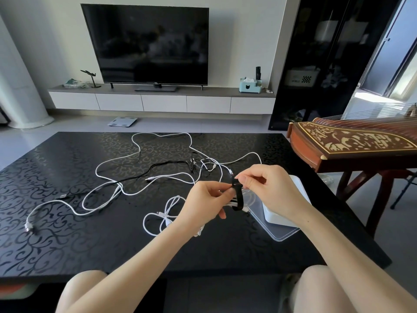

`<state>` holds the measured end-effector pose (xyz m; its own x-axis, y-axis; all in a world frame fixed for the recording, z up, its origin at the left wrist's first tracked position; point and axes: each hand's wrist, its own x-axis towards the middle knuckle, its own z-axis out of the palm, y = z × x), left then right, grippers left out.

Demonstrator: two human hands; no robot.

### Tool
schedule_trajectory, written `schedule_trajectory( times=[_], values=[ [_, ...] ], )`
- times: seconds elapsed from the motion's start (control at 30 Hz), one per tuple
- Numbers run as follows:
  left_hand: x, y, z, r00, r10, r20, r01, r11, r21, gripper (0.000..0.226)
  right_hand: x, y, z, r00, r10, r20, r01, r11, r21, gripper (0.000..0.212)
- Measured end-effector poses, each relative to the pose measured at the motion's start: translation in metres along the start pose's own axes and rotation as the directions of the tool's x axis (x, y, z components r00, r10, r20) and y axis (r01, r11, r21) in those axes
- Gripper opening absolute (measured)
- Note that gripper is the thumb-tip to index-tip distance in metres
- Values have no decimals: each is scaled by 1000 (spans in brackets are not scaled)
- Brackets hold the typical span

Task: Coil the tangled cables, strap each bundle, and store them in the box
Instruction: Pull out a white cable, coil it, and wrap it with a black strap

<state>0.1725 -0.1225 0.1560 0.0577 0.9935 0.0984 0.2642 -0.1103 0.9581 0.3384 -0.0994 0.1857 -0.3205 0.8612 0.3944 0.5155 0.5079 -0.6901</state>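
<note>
While gripping coiled bundle (232, 201) with left hand (203, 199) and pinching strap (238, 197) with right hand (266, 188), only need to lower rightward into box (279, 216), just under right hand.

No text reads clearly. TV (144, 41) has a small logo on its bottom bezel, too small to read. Bin (301, 79) in the cabinet (293, 105) carries a blurred label, unreadable.
</note>
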Motion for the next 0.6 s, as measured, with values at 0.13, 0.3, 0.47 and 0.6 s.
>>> schedule_trajectory(
  times=[0.13,0.3,0.47,0.6],
  values=[
    [-1,1,0,999,-30,14,31,1000,-3,19,-2,-2,3,999,-27,-42,27,1000,-7,11],
    [2,-1,-2,996,-84,23,85,995,-61,12,-7,-5,6,989,-82,-124,77,996,-41,10],
    [-1,-1,-2,1000,-9,-13,10,996,91,25,-4,-2,11,993,-44,-113,37,997,-70,11],
    [-2,-1,-2,997,69,-20,-64,978,200,29,-1,1,13,994,-10,-111,1,996,-86,11]
  ],
)
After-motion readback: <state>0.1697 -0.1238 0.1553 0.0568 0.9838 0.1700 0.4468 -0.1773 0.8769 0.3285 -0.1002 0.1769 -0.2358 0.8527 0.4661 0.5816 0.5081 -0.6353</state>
